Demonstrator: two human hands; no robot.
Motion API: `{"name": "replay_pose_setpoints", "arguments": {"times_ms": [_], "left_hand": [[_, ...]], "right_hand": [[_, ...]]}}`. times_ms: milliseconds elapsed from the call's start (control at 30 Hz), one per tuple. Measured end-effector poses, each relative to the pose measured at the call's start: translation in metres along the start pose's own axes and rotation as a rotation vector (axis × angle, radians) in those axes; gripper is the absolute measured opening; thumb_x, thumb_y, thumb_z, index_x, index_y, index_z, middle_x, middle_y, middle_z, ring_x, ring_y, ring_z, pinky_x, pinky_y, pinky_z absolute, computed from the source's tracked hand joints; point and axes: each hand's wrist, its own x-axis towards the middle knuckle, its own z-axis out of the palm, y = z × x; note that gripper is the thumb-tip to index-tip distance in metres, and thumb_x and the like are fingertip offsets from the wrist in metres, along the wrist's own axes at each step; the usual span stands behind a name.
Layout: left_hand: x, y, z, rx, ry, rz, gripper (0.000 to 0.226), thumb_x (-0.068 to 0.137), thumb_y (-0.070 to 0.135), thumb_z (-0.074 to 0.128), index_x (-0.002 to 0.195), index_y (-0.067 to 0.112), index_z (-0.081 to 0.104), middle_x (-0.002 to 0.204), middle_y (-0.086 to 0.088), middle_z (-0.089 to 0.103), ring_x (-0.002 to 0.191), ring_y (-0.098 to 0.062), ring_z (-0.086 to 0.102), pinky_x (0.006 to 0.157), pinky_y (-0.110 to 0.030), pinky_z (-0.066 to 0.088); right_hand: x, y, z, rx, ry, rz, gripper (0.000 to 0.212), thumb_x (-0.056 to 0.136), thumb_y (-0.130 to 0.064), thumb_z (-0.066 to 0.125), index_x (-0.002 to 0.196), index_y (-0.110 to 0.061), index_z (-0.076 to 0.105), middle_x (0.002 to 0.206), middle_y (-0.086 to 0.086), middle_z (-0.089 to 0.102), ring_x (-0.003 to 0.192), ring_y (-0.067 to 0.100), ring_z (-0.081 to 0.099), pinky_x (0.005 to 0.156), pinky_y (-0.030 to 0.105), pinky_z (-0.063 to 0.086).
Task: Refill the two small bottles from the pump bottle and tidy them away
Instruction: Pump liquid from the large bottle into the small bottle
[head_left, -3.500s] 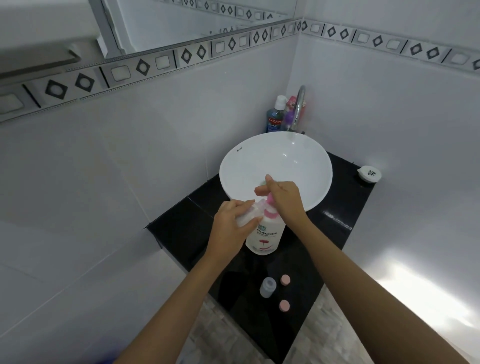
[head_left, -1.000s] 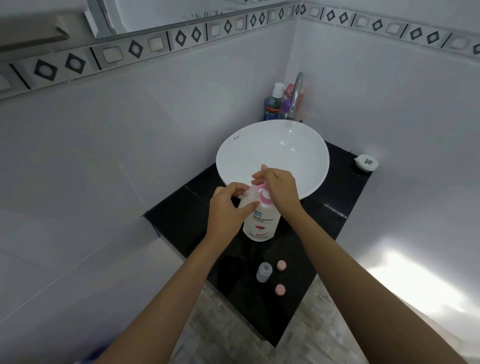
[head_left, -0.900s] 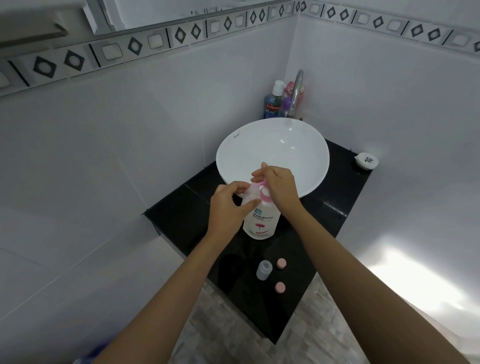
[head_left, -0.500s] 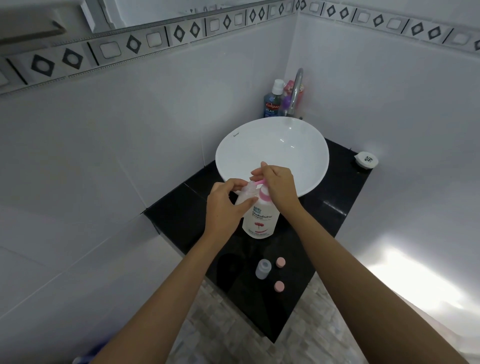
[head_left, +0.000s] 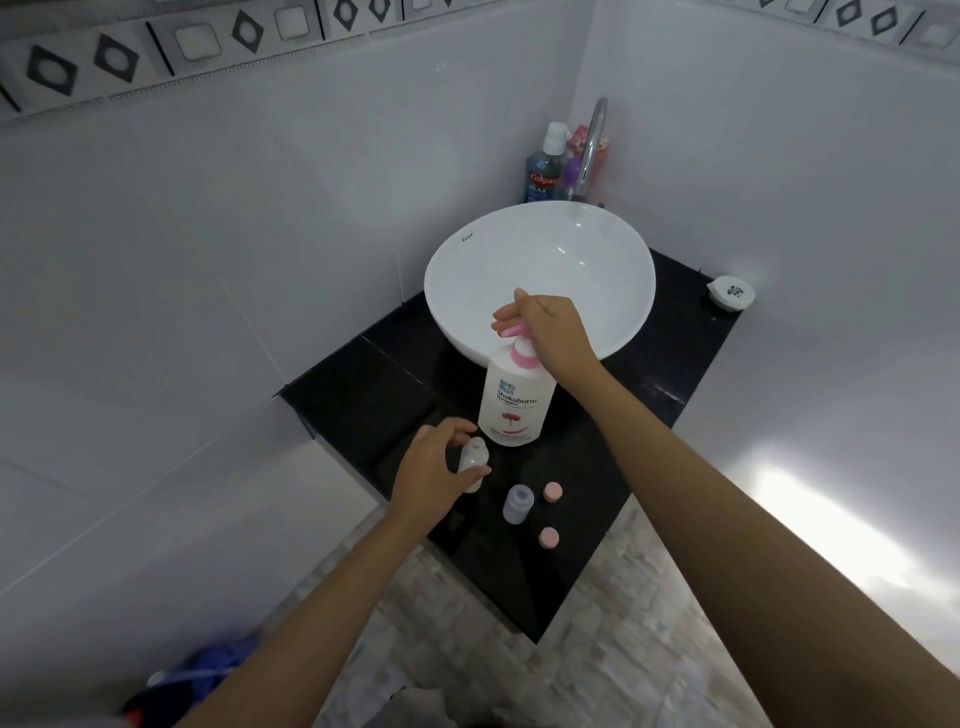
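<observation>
— How far along were we?

— By our reckoning, about halfway. Our left hand had its fingers closed round one small bottle, uncapped, low over the black counter at seven o'clock from the pump bottle. We could not tell how full it was. The second small bottle stood open at six o'clock, both pink caps loose beside it; filling it, capping and tidying remained.

— And which way did things point?

— The pump bottle stood upright just before the white basin, long axis vertical, nozzle toward nine o'clock. Our right hand curled loosely over the pump head. The held bottle's neck tipped slightly toward twelve o'clock.
</observation>
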Motion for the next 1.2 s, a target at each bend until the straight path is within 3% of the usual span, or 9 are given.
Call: {"name": "replay_pose_setpoints", "arguments": {"times_ms": [233, 533, 700, 833, 1033, 1200], "left_hand": [[-0.010, -0.019, 0.017, -0.034, -0.076, -0.039, 0.053, 0.071, 0.016, 0.079, 0.115, 0.031, 0.053, 0.103, 0.003, 0.060, 0.098, -0.010, 0.058, 0.094, -0.036, 0.051], [-0.012, -0.034, 0.024, 0.047, -0.105, 0.010, 0.051, 0.069, 0.018, 0.078, 0.113, 0.030, 0.054, 0.104, 0.009, 0.057, 0.102, -0.009, 0.053, 0.094, -0.036, 0.049], [-0.004, -0.019, 0.023, 0.286, -0.146, 0.164, 0.058, 0.067, 0.031, 0.080, 0.120, 0.027, 0.057, 0.118, 0.009, 0.059, 0.114, -0.013, 0.047, 0.104, -0.034, 0.031], [-0.002, -0.011, 0.030, 0.424, -0.171, 0.236, 0.058, 0.068, 0.044, 0.076, 0.122, 0.030, 0.056, 0.117, 0.011, 0.060, 0.119, -0.011, 0.043, 0.113, -0.037, 0.016], [0.000, 0.000, 0.038, 0.495, -0.236, 0.205, 0.056, 0.070, 0.051, 0.071, 0.119, 0.028, 0.060, 0.109, 0.010, 0.064, 0.119, -0.011, 0.042, 0.117, -0.050, -0.003], [0.001, 0.004, 0.041, 0.487, -0.230, 0.205, 0.037, 0.073, 0.049, 0.069, 0.103, 0.028, 0.067, 0.105, 0.009, 0.065, 0.117, -0.011, 0.044, 0.116, -0.053, -0.008]], "right_hand": [[0.001, 0.002, -0.001, 0.003, -0.010, -0.012, 0.041, 0.098, -0.026, 0.040, 0.091, -0.001, 0.071, 0.086, 0.016, 0.073, 0.081, 0.017, 0.065, 0.079, 0.017, 0.046], [0.002, 0.002, 0.000, -0.048, 0.000, -0.030, 0.041, 0.099, -0.027, 0.038, 0.090, -0.004, 0.072, 0.077, 0.005, 0.071, 0.081, 0.014, 0.064, 0.076, 0.015, 0.044], [0.002, 0.003, -0.001, -0.047, -0.003, -0.037, 0.041, 0.099, -0.027, 0.039, 0.091, -0.002, 0.071, 0.079, 0.008, 0.071, 0.078, 0.013, 0.064, 0.074, 0.013, 0.044], [0.002, 0.003, 0.000, -0.054, 0.001, -0.033, 0.041, 0.099, -0.027, 0.039, 0.091, -0.004, 0.071, 0.079, 0.006, 0.071, 0.080, 0.014, 0.065, 0.076, 0.015, 0.045], [0.002, 0.001, 0.001, -0.066, 0.006, -0.026, 0.042, 0.099, -0.028, 0.038, 0.090, -0.004, 0.072, 0.074, 0.003, 0.070, 0.084, 0.017, 0.066, 0.083, 0.024, 0.047], [0.000, -0.001, 0.000, -0.064, 0.001, -0.017, 0.041, 0.099, -0.028, 0.038, 0.090, -0.005, 0.072, 0.073, 0.001, 0.070, 0.085, 0.018, 0.066, 0.083, 0.023, 0.047]]}}
